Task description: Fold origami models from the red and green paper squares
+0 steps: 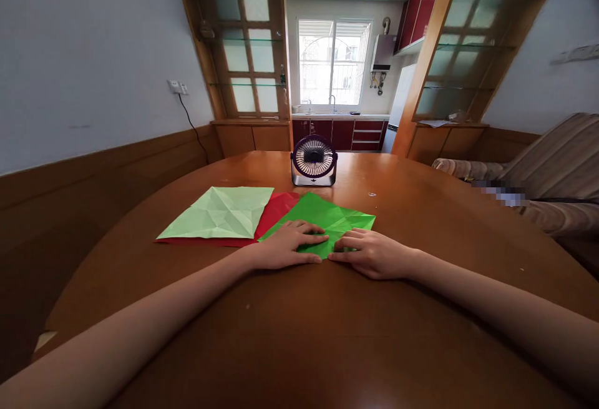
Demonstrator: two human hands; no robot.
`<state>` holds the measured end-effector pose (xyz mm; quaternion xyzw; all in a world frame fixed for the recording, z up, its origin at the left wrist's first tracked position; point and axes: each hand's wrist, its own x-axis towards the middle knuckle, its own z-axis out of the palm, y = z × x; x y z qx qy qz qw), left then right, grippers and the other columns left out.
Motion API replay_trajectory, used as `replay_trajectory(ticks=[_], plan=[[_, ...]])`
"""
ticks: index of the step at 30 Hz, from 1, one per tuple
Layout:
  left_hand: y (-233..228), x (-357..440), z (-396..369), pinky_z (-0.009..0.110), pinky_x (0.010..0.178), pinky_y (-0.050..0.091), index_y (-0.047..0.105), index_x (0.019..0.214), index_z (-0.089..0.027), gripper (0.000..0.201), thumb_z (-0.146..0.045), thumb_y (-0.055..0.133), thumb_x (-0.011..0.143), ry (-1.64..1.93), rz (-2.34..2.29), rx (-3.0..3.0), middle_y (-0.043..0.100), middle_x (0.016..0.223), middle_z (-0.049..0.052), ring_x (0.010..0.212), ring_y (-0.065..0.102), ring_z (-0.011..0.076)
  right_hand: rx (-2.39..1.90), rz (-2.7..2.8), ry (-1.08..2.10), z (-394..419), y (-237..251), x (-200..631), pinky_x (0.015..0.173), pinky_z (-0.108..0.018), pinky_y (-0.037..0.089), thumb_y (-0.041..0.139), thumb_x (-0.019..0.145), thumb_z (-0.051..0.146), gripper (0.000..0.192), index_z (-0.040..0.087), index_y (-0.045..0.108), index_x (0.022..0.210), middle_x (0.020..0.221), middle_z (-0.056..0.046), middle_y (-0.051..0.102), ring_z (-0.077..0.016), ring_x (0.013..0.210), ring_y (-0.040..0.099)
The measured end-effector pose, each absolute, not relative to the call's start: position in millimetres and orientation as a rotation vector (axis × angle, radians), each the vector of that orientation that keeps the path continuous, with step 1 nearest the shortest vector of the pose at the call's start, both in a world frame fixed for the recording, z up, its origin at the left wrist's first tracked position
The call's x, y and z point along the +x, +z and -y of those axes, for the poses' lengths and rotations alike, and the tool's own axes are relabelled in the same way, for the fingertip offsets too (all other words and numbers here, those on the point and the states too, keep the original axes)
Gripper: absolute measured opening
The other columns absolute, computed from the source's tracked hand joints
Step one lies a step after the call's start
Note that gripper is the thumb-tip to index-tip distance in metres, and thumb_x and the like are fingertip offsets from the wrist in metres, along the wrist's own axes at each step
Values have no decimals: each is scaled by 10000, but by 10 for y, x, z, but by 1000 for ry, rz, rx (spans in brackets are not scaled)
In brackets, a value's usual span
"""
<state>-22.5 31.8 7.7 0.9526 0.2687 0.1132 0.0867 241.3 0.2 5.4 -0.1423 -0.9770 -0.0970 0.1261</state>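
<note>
My left hand [285, 245] lies flat, fingers spread, on the near edge of the bright green paper [327, 218], and my right hand [372, 253] presses down just beside it, fingertips nearly meeting over the same edge. Neither hand grasps anything; both are open and bearing down, which I judge pins a fold flat against the surface [299, 334] so the crease sets sharply. The green sheet reaches away from my fingers toward the small desk fan [313, 160], which stands well beyond both hands, its grille facing me.

To the outside of my left hand lies a pale green sheet [219, 212], already creased and opened flat, resting on a red sheet [276, 209] that shows only as a strip past its edges. I take it they are set aside there to keep the spot under my hands free.

My palms cover the near edge of the green paper, so I cannot tell how many layers sit beneath them or which way the fold runs. Most of the red sheet is hidden. Whether the fan is turning I cannot make out.
</note>
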Motion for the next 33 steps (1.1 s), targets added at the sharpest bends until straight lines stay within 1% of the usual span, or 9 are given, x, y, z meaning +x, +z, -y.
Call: replay_trajectory(ticks=[5,8,10,14,18,23,26,29,33], plan=[[96,-302,-395,487,1077,312,500,1359,-324,543,-468,638,853,330,-660,2732,481,1439,75,1310,442,273,-355,2780,-45,-72,42,2563,815,-362,475,437,891,186,344,179,650,1162,1049,-115,638,-215,923,579],[115,-334,-411,484,1088,313,518,1341,-333,538,-421,678,835,348,-607,2669,451,1461,79,1328,433,267,-386,2711,81,-134,39,2696,786,-331,474,453,885,192,292,199,686,1060,973,-91,652,-185,853,598],[120,-352,-413,482,1094,312,529,1330,-335,533,-394,694,827,352,-586,2637,437,1471,78,1337,428,263,-410,2672,121,-167,50,2769,749,-320,473,454,893,203,251,192,698,949,896,-81,648,-175,796,586],[96,-369,-391,463,1074,348,570,1296,-308,488,-382,693,829,414,-572,2640,482,1436,86,1304,469,255,-458,2638,136,-193,73,2848,669,-305,455,446,912,240,282,185,642,717,774,-67,601,-165,703,525],[61,-333,-309,428,1029,398,612,1247,-258,442,-427,665,842,526,-620,2742,566,1355,93,1222,538,249,-487,2598,178,-182,46,2860,679,-302,460,467,907,240,315,187,571,614,800,-70,590,-163,733,531],[45,-228,-191,414,977,428,634,1182,-220,371,-446,579,892,563,-716,2974,615,1278,88,1154,568,259,-541,2531,313,-175,-5,2861,732,-308,494,478,916,244,327,175,543,603,926,-102,623,-164,800,594],[41,-175,-149,375,907,447,638,1142,-205,291,-369,494,950,602,-647,3165,656,1193,79,1070,601,234,-537,2516,342,-171,-7,2857,735,-302,505,478,925,252,307,175,567,641,903,-100,639,-166,811,613],[39,-132,-122,336,801,448,640,1100,-180,273,-281,412,988,606,-548,3353,706,1029,66,919,633,200,-531,2523,298,-154,8,2841,736,-302,509,476,926,240,267,173,603,702,868,-93,652,-170,812,624],[20,-71,-116,305,682,423,643,1052,-170,287,-348,427,990,673,-548,3464,700,877,55,794,626,183,-521,2540,232,-129,20,2817,728,-293,511,466,934,235,245,172,637,771,835,-82,669,-164,793,635]])
